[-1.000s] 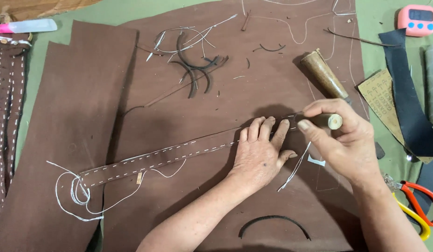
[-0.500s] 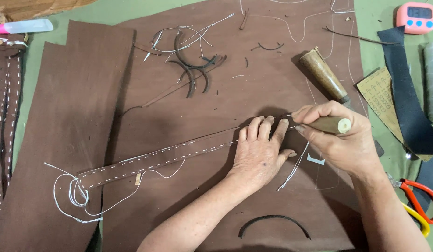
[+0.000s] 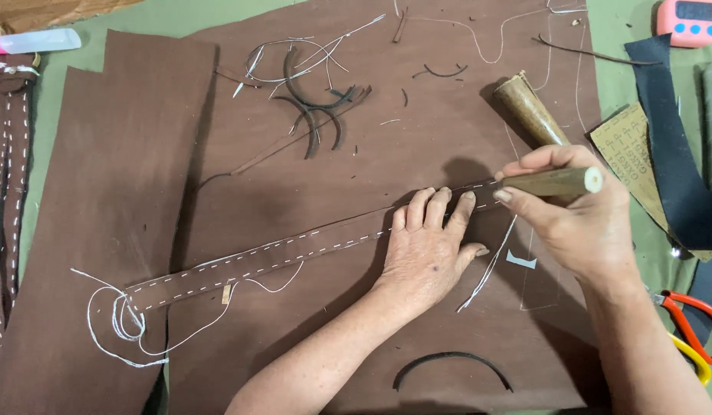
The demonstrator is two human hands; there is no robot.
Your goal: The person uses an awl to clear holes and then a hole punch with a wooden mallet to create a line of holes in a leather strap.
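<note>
A long brown leather strap (image 3: 294, 250) with white stitching lies diagonally on a large brown leather sheet (image 3: 417, 146). My left hand (image 3: 429, 250) presses flat on the strap near its right end, fingers spread. My right hand (image 3: 575, 211) grips a wooden-handled tool (image 3: 552, 182), held nearly level, its tip against the strap's right end beside my left fingertips. Loose white thread (image 3: 118, 327) trails in loops from the strap's left end.
A wooden cone-shaped tool (image 3: 525, 107) lies above my right hand. Curved leather offcuts (image 3: 314, 100) sit at the top, another offcut (image 3: 452, 361) near the bottom. Red and yellow scissors (image 3: 694, 330), a black strip (image 3: 671, 154), a pink timer (image 3: 690, 19) and stitched straps (image 3: 6, 177) flank the sheet.
My right hand has tilted the wooden-handled tool from end-on toward the camera to nearly level, handle pointing right. My left hand stays pressed on the strap.
</note>
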